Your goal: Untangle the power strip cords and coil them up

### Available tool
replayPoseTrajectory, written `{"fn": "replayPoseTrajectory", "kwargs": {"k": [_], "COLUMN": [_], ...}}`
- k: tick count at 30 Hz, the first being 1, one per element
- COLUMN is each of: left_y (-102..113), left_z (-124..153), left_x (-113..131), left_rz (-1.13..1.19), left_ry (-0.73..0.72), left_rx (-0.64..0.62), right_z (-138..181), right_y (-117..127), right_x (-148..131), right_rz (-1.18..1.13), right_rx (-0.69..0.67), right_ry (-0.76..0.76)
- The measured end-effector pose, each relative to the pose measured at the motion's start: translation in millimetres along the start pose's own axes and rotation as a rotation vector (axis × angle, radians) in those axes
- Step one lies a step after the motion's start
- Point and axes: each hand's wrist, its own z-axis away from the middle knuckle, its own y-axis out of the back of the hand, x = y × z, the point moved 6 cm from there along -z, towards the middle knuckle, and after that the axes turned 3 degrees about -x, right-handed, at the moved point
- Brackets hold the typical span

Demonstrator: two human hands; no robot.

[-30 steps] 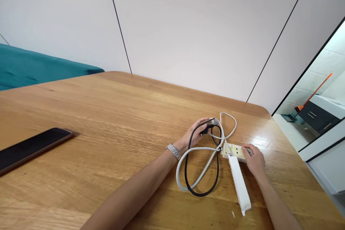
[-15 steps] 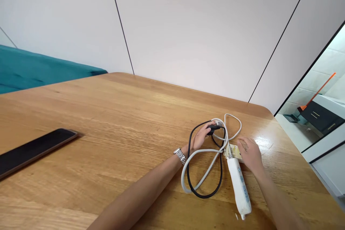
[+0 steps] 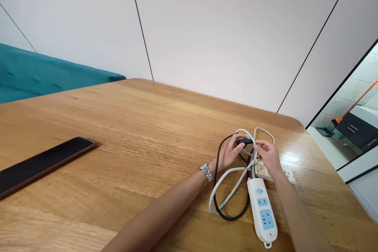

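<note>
Head view: we locate the black plug (image 3: 243,142) right of centre in the frame, between the two hands. The left hand (image 3: 231,152) is clamped on this plug, with the thumb on the near side and the fingers on the far side. We find the thumb and fingertips of the right hand (image 3: 267,155) drawn together at the right end of the plug, where the white cord (image 3: 236,169) crosses; we cannot tell which of the two they grip. The black cord (image 3: 232,219) hangs in a long loop below and left of the hands, overlapping a loop of the white cord.

Below the hands, toward the lower right of the frame, we see the white power strip (image 3: 262,209), its blue sockets facing up. Just above it lies the cream power strip (image 3: 261,169), partly covered by the right wrist. We note a metal watch (image 3: 206,172) on the left wrist.

All of these are on or over the wooden table (image 3: 141,138). At the left edge of the frame we find a dark phone (image 3: 44,162), well apart from the cords. Beyond the table, we observe a teal sofa (image 3: 53,71) at left, a white wall (image 3: 218,35) at top centre and an orange broom (image 3: 358,101) at far right.
</note>
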Motion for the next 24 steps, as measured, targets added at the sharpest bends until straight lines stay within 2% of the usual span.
{"fn": "replayPoseTrajectory", "kwargs": {"k": [5,9,12,16,21,24], "left_y": [-7.2,-6.6,-0.5,9.2,19.2,19.7], "left_z": [-12.1,-16.3,-16.1,-16.3,-16.3,-15.9], "left_x": [5.6,3.6,1.5,-7.1,-14.9,-9.7], "left_rz": [-0.176,-0.409,-0.692,-0.993,-1.072,-1.108], "left_ry": [-0.068,-0.07,0.011,0.183,0.257,0.217], "left_rx": [-0.075,-0.106,-0.09,-0.097,-0.036,-0.085], "right_z": [6.7,5.0,3.6,5.0,3.5,-0.3], "right_y": [-7.7,-13.6,-19.1,-29.0,-19.6,-4.0], "right_x": [-15.3,-13.3,-7.2,-1.0,1.3,1.7], "right_rz": [-0.005,0.019,0.031,0.096,0.411,0.63], "right_rx": [-0.059,-0.155,-0.21,-0.269,-0.195,-0.151], "right_ry": [0.05,0.004,-0.025,0.019,0.151,0.188]}}
